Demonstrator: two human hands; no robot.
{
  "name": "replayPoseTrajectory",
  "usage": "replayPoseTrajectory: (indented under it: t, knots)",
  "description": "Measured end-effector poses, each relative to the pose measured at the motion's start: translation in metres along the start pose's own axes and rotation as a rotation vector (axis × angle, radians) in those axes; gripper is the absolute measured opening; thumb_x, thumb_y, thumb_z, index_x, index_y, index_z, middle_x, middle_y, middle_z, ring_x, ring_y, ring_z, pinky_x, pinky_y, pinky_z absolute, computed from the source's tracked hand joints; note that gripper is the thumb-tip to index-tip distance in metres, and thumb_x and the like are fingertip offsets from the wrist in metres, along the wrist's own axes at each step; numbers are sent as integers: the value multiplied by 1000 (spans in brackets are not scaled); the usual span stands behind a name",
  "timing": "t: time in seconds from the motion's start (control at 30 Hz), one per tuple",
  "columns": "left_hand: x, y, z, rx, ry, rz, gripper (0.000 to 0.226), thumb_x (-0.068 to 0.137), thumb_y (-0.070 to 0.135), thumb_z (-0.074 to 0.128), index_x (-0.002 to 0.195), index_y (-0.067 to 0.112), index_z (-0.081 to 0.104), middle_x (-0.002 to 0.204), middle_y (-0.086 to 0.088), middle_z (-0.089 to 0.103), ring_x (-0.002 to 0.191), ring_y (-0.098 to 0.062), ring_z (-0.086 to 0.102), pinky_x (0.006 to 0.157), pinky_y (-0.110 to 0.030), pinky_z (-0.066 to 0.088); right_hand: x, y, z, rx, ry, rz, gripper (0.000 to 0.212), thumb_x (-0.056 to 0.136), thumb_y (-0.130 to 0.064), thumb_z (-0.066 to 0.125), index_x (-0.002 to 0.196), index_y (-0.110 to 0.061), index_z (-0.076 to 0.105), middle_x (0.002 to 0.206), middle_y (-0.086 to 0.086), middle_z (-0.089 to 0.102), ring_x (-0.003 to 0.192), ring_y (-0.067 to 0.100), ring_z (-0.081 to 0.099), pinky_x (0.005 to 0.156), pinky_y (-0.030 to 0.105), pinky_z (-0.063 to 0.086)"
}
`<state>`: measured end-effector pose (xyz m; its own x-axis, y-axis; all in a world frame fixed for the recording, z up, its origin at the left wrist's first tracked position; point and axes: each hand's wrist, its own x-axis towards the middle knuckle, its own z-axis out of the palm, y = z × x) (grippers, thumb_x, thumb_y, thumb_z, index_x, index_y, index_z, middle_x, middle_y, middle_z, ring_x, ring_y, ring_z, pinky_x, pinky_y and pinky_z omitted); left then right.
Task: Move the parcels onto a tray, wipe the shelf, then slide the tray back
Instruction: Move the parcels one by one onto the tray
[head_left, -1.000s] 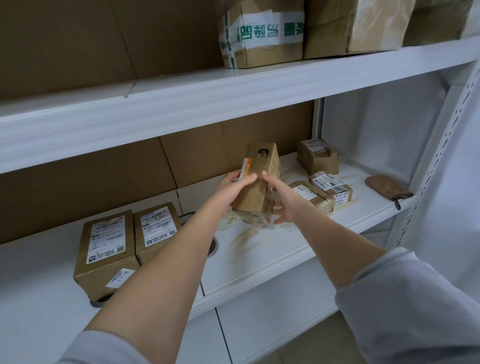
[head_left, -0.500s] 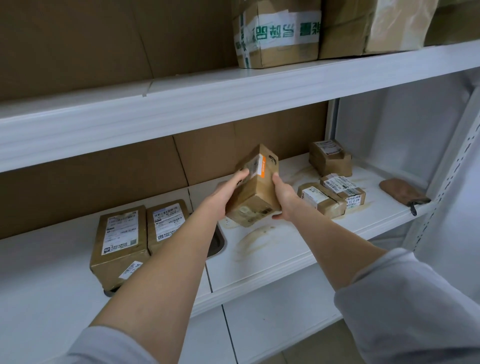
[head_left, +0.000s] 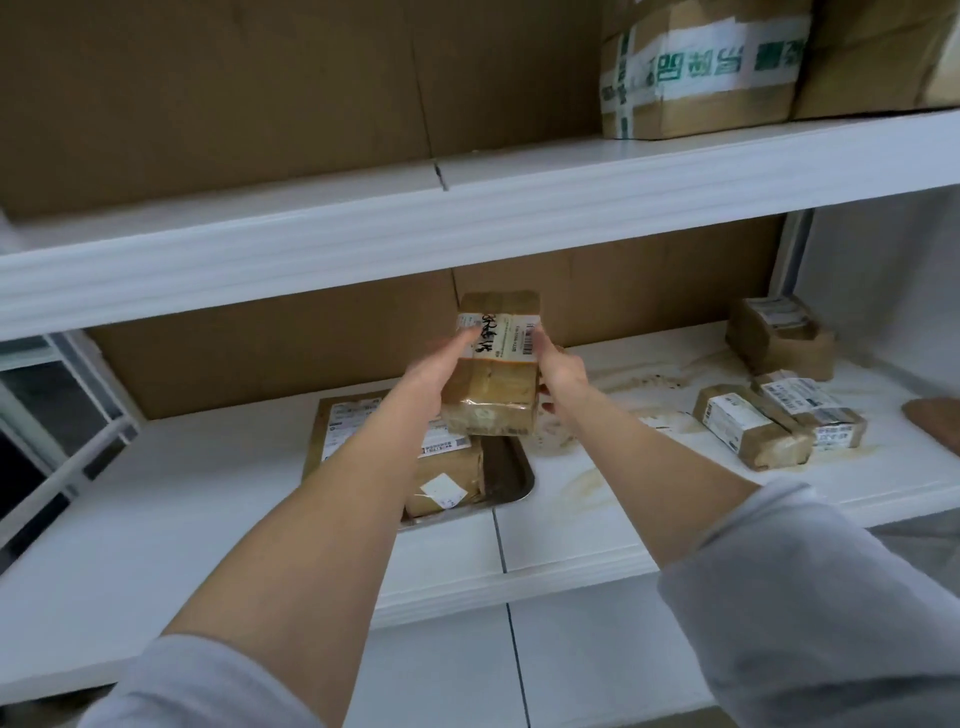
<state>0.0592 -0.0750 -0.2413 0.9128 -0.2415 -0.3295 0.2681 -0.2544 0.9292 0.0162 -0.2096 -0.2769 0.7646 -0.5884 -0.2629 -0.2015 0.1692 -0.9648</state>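
Both hands hold one parcel up over the tray's right end.

Head view: the left hand (head_left: 436, 364) and right hand (head_left: 562, 371) clasp a taped brown parcel (head_left: 493, 387) by its sides, fingers wrapped onto it, clear above the metal tray (head_left: 514, 480). The tray sits on the white shelf (head_left: 208, 499) with labelled boxes (head_left: 449, 480) in it. To the right, small boxes (head_left: 753, 428) lie amid sandy dust (head_left: 589, 486).

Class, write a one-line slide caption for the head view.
Left hand and right hand hold a taped parcel near the tray; more parcels wait on the dusty shelf.
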Motion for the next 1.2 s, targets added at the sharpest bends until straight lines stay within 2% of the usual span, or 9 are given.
replayPoseTrajectory:
  t: [0.13,0.2,0.27,0.47,0.6,0.8,0.93,1.07,1.2]
  knots:
    - [1,0,-52,-10,165,24,67,75,55,69,128,18,54,127,-8,59,117,-28,56,102,-45,44,-9,-3,52,9,-151,6,47,92,-50,52,115,-10,60,110,9,65,89,24,59,82,39,50]
    - [4,-2,-75,-7,231,75,45,86,37,65,127,18,57,122,-4,61,110,-23,58,94,-37,47,-18,-5,77,-4,-181,10,45,93,-45,52,118,-9,59,108,10,65,90,26,60,81,40,53]
    - [8,-6,-96,10,313,122,33,91,21,61,123,17,60,109,-1,61,98,-18,56,81,-31,45,-23,-3,101,-22,-192,23,45,93,-44,54,118,-8,60,109,10,67,96,27,63,89,44,54]
    - [21,-19,-138,37,402,121,29,93,9,53,119,14,63,116,-7,66,96,-21,60,90,-35,51,-30,4,148,-68,-272,52,41,96,-40,51,118,-8,60,113,12,67,101,30,65,92,47,53]
    - [32,-27,-147,94,431,119,30,94,4,46,117,11,64,115,-9,65,94,-22,59,81,-32,49,-30,9,164,-92,-313,70,40,98,-35,44,127,-10,56,125,13,61,113,31,57,99,47,48]
    - [42,-32,-149,161,463,80,31,92,4,46,119,5,62,117,-12,65,93,-25,61,73,-31,48,-29,12,171,-107,-337,93,43,99,-35,39,133,-11,51,134,12,56,122,30,52,105,44,43]
    - [46,-33,-145,285,474,70,33,94,19,52,123,3,57,122,-13,63,106,-28,61,83,-33,50,-27,13,171,-111,-347,103,44,99,-37,39,134,-12,50,133,11,56,121,29,52,105,41,43]
    - [45,-29,-136,492,443,67,33,92,19,53,123,8,56,124,-11,60,110,-27,59,83,-29,50,-25,10,165,-175,-351,93,50,100,-41,37,139,-11,45,140,12,49,126,31,47,106,42,41]
    - [44,-18,-118,833,532,116,46,91,33,53,130,9,53,137,-15,47,124,-31,47,96,-41,50,-20,3,146,-231,-283,43,47,102,-37,37,137,-7,43,131,13,50,120,28,48,105,38,41]
